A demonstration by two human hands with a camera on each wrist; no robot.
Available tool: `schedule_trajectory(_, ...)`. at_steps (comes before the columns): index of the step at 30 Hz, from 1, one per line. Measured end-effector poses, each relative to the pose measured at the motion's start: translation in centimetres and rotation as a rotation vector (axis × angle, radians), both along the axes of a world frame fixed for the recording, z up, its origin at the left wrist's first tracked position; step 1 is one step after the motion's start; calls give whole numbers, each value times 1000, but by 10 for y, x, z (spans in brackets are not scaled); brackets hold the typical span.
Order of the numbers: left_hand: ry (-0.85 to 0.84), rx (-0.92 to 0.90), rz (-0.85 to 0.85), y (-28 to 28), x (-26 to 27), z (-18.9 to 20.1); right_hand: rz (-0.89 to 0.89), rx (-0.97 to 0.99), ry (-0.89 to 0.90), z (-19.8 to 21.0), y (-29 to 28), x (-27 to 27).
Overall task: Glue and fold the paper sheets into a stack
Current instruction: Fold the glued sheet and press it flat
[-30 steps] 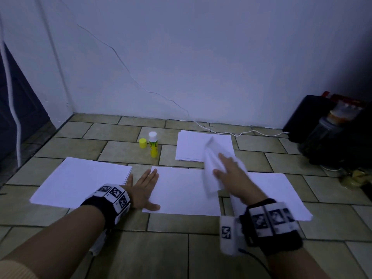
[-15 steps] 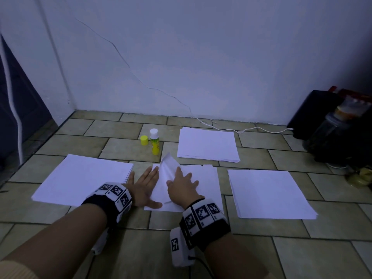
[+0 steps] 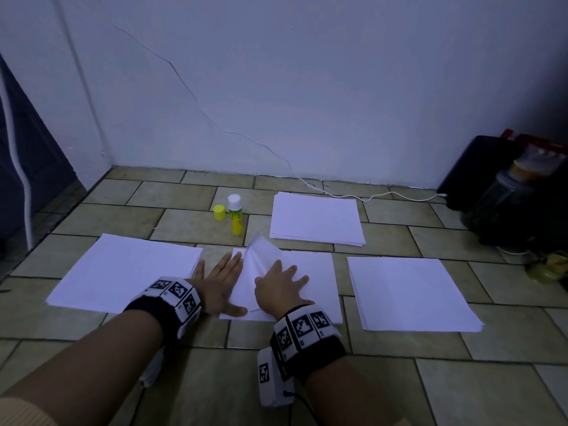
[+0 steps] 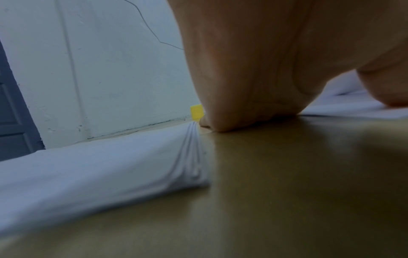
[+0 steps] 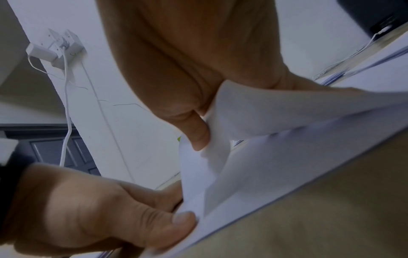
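Observation:
A white sheet [image 3: 313, 284] lies on the tiled floor in front of me. On its left half rests a folded sheet [image 3: 261, 256] whose far flap stands up. My right hand [image 3: 279, 284] lies on the folded sheet with fingers spread and presses it down; in the right wrist view its thumb [image 5: 196, 132] touches the raised flap [image 5: 276, 111]. My left hand [image 3: 221, 278] lies flat with straight fingers at the lower sheet's left edge, its thumb [image 5: 183, 218] on the paper corner. A yellow glue stick [image 3: 235, 218] stands uncapped behind, its yellow cap [image 3: 219, 212] beside it.
Three paper stacks lie around: left stack [image 3: 129, 272], back stack [image 3: 316, 218], right stack [image 3: 408, 290]. A white cable [image 3: 353, 196] runs along the wall base. A black box and a jar [image 3: 507, 195] stand at the right.
My right hand carried the folded sheet leftward from over the right stack onto the middle sheet and now presses it with spread fingers. The left hand stayed in place.

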State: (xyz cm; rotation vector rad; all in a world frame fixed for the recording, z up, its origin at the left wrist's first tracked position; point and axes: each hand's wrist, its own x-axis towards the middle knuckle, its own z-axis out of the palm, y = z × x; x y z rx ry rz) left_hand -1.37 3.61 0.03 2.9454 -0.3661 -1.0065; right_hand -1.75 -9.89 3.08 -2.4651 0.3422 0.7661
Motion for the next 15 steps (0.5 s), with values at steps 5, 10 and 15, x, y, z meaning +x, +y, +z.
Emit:
schedule_trajectory(5,2,12,-7,1,1,-1,16,-1,-2,-2,0,0)
schedule_trajectory(10,-1,7,-4,1,1,-1,23,9,-1,-3,-1,0)
schedule_trajectory(15,-17,12,0,0,1,-3,38,-7,-15,-7,-1,2)
